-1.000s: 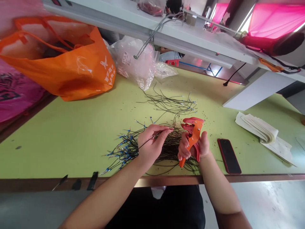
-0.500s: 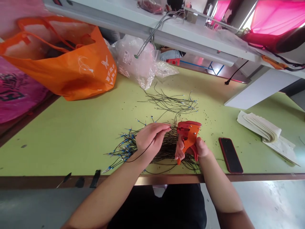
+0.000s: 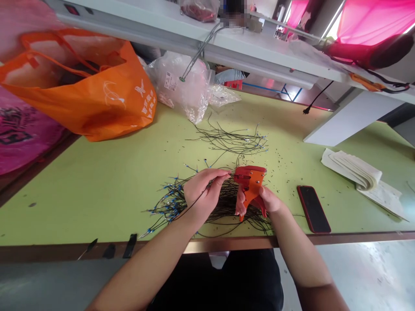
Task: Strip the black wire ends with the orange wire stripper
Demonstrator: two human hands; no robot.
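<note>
My left hand (image 3: 204, 190) pinches a thin black wire (image 3: 198, 196) between thumb and fingertips; its tail runs back over my wrist. The wire's end meets the jaws of an orange and red wire stripper (image 3: 254, 185). My right hand (image 3: 269, 201) is wrapped round the stripper's handles. Below both hands lies a thick bundle of black wires (image 3: 227, 203), with blue terminals (image 3: 170, 203) at its left end. Whether the wire's tip sits inside the jaws I cannot tell. My hands partly cover the bundle.
A smaller group of wires (image 3: 233, 138) lies further back among black scraps. To the right are a phone (image 3: 314, 209) and folded papers (image 3: 353, 170). An orange bag (image 3: 113, 95) and a clear plastic bag (image 3: 184, 82) stand at back left. A white shelf (image 3: 275, 54) hangs overhead.
The wire stripper in my right hand has moved left, and its jaws now meet the wire at my left fingertips. My left hand has barely moved. The camera view shifted slightly.
</note>
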